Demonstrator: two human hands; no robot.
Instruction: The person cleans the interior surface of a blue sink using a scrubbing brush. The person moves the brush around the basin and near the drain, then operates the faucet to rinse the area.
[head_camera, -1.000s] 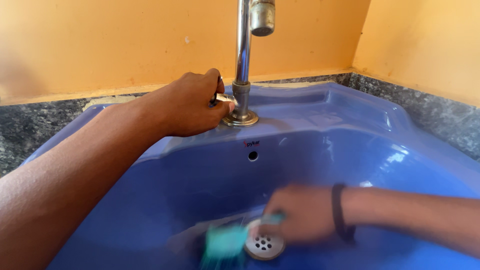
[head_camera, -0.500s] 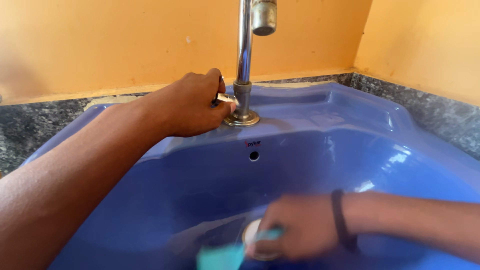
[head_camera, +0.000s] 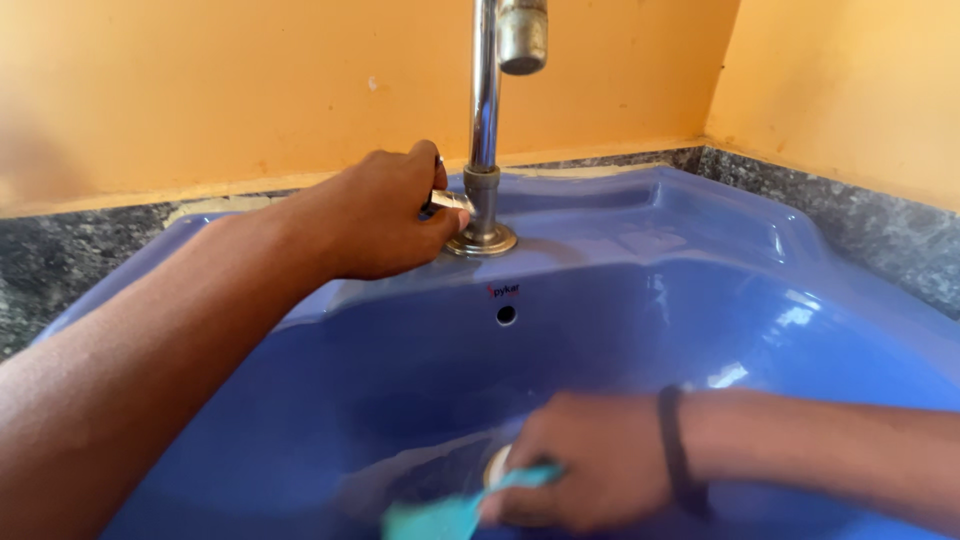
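The brush (head_camera: 440, 515) is teal, with a thin handle widening to a flat head, and lies low in the blue sink (head_camera: 700, 290) at the near edge, just beside the metal drain (head_camera: 496, 462). The right hand (head_camera: 590, 475) grips its handle, covering most of the drain. The brush head is blurred and cut off by the frame's bottom edge. Farther back, the left hand (head_camera: 375, 215) is closed around the small lever (head_camera: 450, 200) at the base of the chrome tap (head_camera: 485, 120), hiding most of it.
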